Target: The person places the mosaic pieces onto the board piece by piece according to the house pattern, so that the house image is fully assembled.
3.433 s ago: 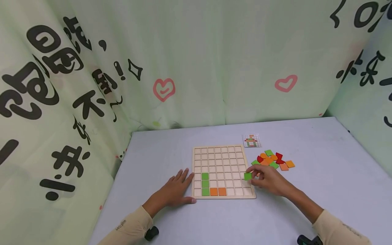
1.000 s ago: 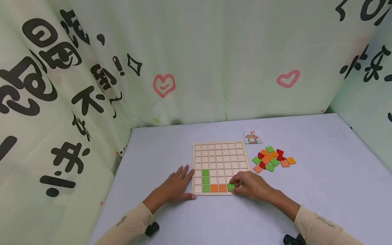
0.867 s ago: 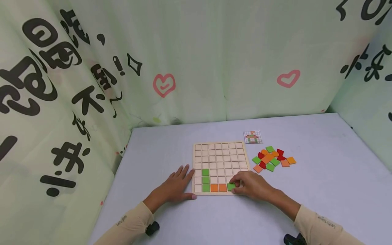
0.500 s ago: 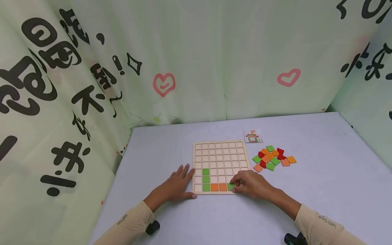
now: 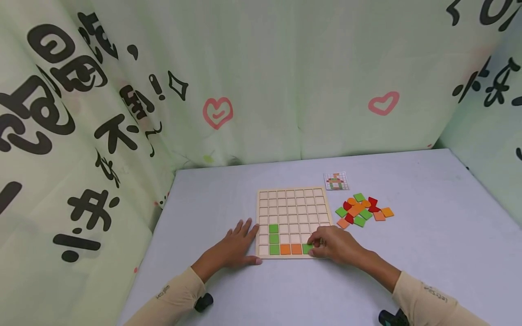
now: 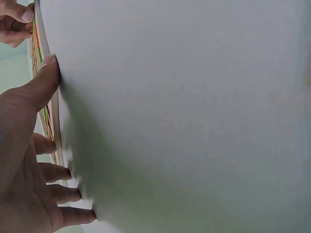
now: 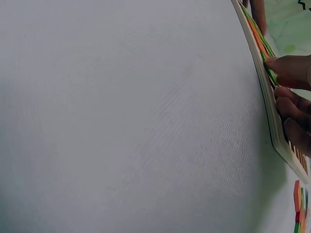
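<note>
Treat green tile (image 5: 306, 249), pinched in right grip (image 5: 336, 245) in bottom row of board (image 5: 290, 207), as likely light and stiff, holding by opposite edges, with left grip (image 5: 231, 250) spread at board's left edge.

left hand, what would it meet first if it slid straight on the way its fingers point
Likely the wooden board: the left hand points forward and rightward and reaches about to the board's left edge. Whether it would bump that edge or ride over it is unclear.
</note>
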{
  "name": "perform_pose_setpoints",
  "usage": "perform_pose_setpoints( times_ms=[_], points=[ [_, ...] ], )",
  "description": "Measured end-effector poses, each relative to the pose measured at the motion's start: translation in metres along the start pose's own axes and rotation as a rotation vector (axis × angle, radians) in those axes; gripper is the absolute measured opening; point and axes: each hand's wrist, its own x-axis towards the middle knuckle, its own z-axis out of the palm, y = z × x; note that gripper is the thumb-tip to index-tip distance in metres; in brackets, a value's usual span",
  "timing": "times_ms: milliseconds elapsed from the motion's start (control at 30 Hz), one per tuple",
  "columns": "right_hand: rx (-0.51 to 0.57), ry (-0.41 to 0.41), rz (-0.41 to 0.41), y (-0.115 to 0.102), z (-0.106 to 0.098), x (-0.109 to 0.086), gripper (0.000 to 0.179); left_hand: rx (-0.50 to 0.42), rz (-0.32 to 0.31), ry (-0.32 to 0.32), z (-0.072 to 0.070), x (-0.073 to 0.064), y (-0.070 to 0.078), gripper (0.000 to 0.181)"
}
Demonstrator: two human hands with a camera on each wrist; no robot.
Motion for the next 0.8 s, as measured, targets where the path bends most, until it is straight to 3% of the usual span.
perform_pose_setpoints(
  times_ms=[333, 600, 800],
  points=[
    [0.008, 0.107, 0.019, 0.013, -0.006, -0.006, 0.02, -0.004, -0.002, -0.007, -0.002, -0.001, 0.002, 0.099],
    [-0.024, 0.193, 0.108, 0.039, -0.021, -0.014, 0.027, -0.025, -0.014, -0.015, -0.005, -0.003, 0.004, 0.099],
    [-0.091, 0.299, 0.126, 0.06, -0.035, -0.021, 0.025, -0.016, -0.018, -0.02, -0.006, -0.004, 0.005, 0.1]
  ],
)
